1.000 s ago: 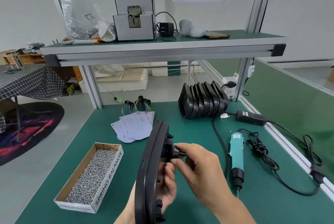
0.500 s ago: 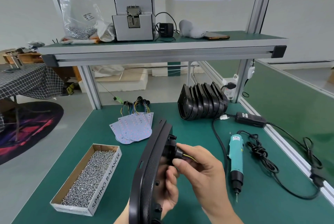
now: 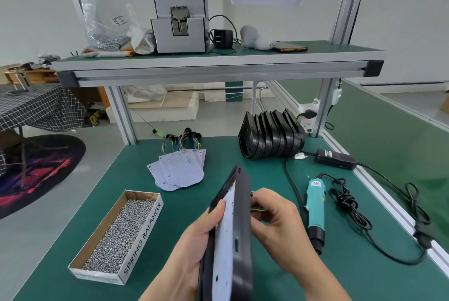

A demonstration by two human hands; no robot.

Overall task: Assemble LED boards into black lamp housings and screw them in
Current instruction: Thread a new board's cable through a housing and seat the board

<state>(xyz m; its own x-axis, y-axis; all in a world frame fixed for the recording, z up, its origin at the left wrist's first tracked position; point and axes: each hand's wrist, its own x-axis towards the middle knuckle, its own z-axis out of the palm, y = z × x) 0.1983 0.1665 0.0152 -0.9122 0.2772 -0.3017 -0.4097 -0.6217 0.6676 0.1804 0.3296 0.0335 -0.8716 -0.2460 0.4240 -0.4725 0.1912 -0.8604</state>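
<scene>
I hold a black lamp housing [image 3: 241, 225] on edge above the green bench, its open face turned toward me. A white LED board [image 3: 224, 247] sits inside it. My left hand [image 3: 194, 240] grips the housing's left rim, thumb pressing on the board. My right hand [image 3: 277, 220] is behind the housing's right side, fingers curled round the yellow and black wiring [image 3: 258, 208] at the back. A fan of loose LED boards [image 3: 178, 169] with coloured wires lies further back. A row of empty black housings [image 3: 272, 139] stands at the back right.
A cardboard box of screws [image 3: 121, 232] sits at the left. A teal electric screwdriver [image 3: 314, 208] lies to the right with its tangled cable [image 3: 349, 203] and power adapter [image 3: 336, 159]. An upper shelf [image 3: 216, 63] carries a grey screw feeder [image 3: 179, 21].
The housing has turned from showing its back to showing its open face with the LED board. My left thumb now lies on the board; my right hand stays at the wiring behind.
</scene>
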